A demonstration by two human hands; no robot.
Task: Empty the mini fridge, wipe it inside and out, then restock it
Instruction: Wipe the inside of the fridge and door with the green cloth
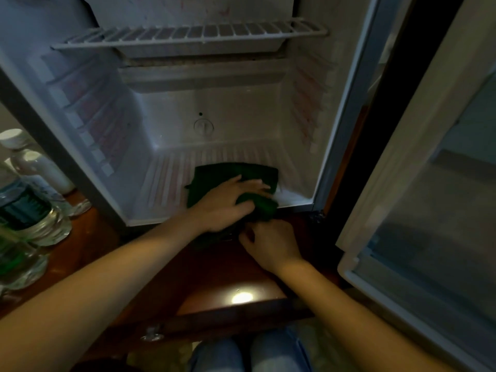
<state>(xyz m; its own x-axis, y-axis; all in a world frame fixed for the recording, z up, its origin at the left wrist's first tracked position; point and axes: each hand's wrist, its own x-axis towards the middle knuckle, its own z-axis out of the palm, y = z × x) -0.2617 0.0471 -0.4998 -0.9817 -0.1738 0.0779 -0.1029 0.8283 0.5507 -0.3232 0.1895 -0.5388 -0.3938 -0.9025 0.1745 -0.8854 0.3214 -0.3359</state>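
Knees in blue jeans (249,353) sit nearest, below a dark wooden surface (209,280) with a bright glare on it. On its left stand clear water bottles (24,210) with teal-green labels, the writing too blurred to read, and behind them a white-capped bottle (13,139). The mini fridge (204,103) stands on the surface with its door (429,197) swung open to the right. Its white inside holds only a wire shelf (188,33) up top, and faint reddish smears mark the side walls. A dark green cloth (236,171) lies on the ribbed floor near the front lip. The left hand (228,202) presses on it, fingers stretched close together. The right hand (268,244) is at the cloth's near corner, fingers curled - whether they pinch it cannot be told.
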